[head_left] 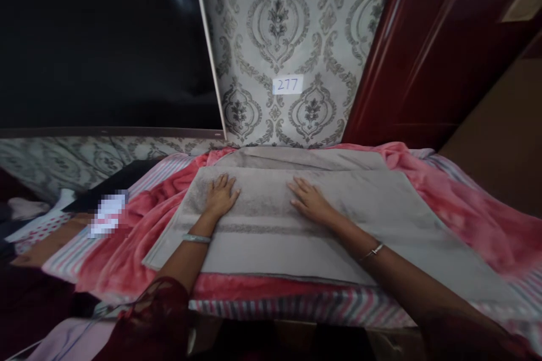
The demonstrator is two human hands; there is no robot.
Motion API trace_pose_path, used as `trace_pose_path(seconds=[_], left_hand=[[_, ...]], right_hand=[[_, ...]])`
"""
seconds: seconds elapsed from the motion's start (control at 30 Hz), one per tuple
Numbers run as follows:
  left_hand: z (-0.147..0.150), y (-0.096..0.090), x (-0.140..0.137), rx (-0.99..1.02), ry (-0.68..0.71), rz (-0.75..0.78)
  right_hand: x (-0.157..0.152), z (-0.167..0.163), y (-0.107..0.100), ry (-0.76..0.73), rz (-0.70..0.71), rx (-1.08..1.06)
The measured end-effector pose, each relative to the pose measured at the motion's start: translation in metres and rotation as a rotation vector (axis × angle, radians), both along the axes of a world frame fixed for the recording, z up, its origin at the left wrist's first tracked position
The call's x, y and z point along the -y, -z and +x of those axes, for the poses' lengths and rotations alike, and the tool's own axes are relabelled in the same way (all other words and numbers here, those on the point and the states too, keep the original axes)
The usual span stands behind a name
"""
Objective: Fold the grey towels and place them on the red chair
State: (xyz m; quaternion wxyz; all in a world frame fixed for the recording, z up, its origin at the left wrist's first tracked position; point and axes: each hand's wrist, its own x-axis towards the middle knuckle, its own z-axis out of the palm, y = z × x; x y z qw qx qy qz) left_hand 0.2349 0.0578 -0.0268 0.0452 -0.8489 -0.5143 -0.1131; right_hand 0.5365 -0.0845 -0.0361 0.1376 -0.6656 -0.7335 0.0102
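Observation:
A large grey cloth (271,248) with a soft, brushed surface lies spread in layers, its far part folded over near the wall. On its left half my left hand (221,196) rests flat, fingers spread. My right hand (311,200) lies palm down on the same cloth, right of the middle, with its fingers apart. Neither hand grips anything. Beneath the grey cloth is a rumpled pink-red fleece blanket (139,225), showing at both sides and along the front edge.
Under the blanket a striped sheet (296,307) hangs over the front edge. A patterned wall (277,28) bearing a paper label (288,84) stands behind. A television (105,45) is at the left, a dark red door or cabinet (398,56) at the right. Papers and cloths lie far left.

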Motion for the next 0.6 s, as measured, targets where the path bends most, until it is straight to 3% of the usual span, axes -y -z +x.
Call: trace_pose_path(seconds=[0.17, 0.37, 0.5, 0.6], left_hand=[[-0.004, 0.003, 0.001, 0.051, 0.003, -0.002], [-0.021, 0.001, -0.005, 0.065, -0.171, 0.054], [-0.041, -0.004, -0.014, 0.058, -0.320, -0.030], [-0.050, -0.006, -0.018, 0.086, -0.349, -0.106]], right_hand=[[-0.023, -0.040, 0.018, -0.114, -0.024, 0.059], [-0.020, -0.041, 0.031, -0.095, -0.011, 0.106], [-0.021, -0.038, 0.030, -0.107, -0.012, 0.098], [-0.023, -0.036, 0.033, -0.117, 0.007, 0.093]])
